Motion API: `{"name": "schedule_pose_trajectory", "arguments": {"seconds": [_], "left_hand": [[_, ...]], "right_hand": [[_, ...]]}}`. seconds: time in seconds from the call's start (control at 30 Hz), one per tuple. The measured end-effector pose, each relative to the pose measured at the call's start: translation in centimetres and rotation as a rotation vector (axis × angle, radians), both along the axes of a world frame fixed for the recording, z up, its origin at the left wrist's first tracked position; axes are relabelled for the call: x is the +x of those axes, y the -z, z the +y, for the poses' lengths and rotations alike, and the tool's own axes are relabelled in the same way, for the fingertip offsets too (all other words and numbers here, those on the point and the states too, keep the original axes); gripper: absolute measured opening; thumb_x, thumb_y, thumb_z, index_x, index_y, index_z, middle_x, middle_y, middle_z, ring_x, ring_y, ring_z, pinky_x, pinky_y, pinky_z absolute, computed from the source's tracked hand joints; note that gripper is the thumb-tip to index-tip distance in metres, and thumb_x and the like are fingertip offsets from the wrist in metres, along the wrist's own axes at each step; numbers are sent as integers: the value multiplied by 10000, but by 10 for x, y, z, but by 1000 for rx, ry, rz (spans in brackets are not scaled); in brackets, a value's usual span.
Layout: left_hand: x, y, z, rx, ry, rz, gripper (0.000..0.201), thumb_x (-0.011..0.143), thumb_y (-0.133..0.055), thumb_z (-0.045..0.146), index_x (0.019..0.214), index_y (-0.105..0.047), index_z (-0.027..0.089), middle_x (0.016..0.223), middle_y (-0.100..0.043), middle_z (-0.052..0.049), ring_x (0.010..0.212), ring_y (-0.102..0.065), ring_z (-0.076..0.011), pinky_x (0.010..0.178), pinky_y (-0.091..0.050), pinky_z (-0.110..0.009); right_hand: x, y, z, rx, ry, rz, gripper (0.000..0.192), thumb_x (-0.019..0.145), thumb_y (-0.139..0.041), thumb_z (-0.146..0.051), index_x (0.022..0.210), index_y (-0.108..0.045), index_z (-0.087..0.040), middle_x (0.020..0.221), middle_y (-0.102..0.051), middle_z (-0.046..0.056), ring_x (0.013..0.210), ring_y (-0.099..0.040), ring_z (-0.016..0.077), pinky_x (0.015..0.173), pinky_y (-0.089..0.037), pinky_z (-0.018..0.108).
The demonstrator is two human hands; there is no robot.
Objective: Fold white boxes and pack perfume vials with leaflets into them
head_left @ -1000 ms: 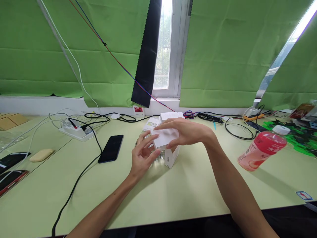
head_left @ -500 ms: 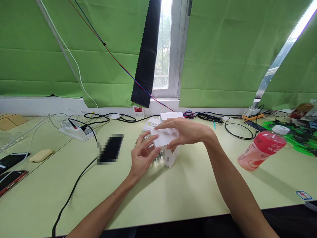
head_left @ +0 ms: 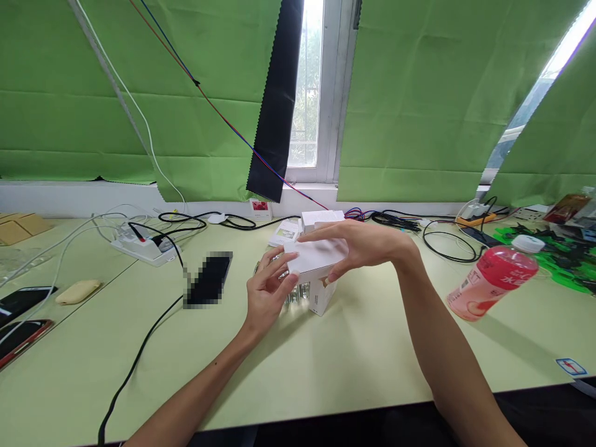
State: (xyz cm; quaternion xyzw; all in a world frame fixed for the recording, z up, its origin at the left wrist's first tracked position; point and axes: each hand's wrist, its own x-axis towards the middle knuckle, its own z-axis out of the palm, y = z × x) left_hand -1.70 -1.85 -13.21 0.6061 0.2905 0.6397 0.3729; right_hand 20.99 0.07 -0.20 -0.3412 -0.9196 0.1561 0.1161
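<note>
A small white box (head_left: 319,253) is held slightly above the table between both hands. My left hand (head_left: 266,290) grips its left end, thumb on the near edge and fingers at the side. My right hand (head_left: 370,243) spans the other end from above, with the fingers along the far edge and the thumb at the near right corner. Beneath it are shiny, clear glass-like pieces (head_left: 298,294), mostly hidden. A second white box (head_left: 320,299) stands just below on the table, partly covered. Behind the hands lie another white box (head_left: 322,217) and a printed card (head_left: 283,233).
A pink drink bottle (head_left: 494,278) stands on the right. To the left are a dark, pixelated device (head_left: 209,280), a power strip (head_left: 149,245), a black cable (head_left: 139,357) and a beige oval object (head_left: 78,292). Coiled black cables (head_left: 395,220) run along the wall.
The held white box has turned level, so its flat top and near side show more fully. My right hand has shifted slightly right. My left hand has barely moved.
</note>
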Motion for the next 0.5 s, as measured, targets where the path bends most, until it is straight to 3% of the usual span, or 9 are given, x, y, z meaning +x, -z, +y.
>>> {"name": "schedule_pose_trajectory", "arguments": {"seconds": [0.23, 0.5], "left_hand": [[-1, 2, 0, -66, 19, -34, 331, 826, -779, 443, 1098, -797, 254, 1353, -559, -104, 989, -673, -195, 693, -568, -220], [-5, 10, 7, -97, 90, -78, 357, 858, -746, 453, 1155, -775, 258, 1399, -544, -102, 1165, -617, -244, 810, -572, -243]], "right_hand": [[11, -2, 3, -58, -70, 27, 798, 754, -855, -483, 1475, -539, -356, 1561, -514, 13, 1483, -411, 294, 1224, -304, 441], [12, -3, 4, -103, -102, 21, 750, 785, -821, -519, 1466, -551, -359, 1548, -530, 20, 1469, -425, 302, 1212, -312, 447]]}}
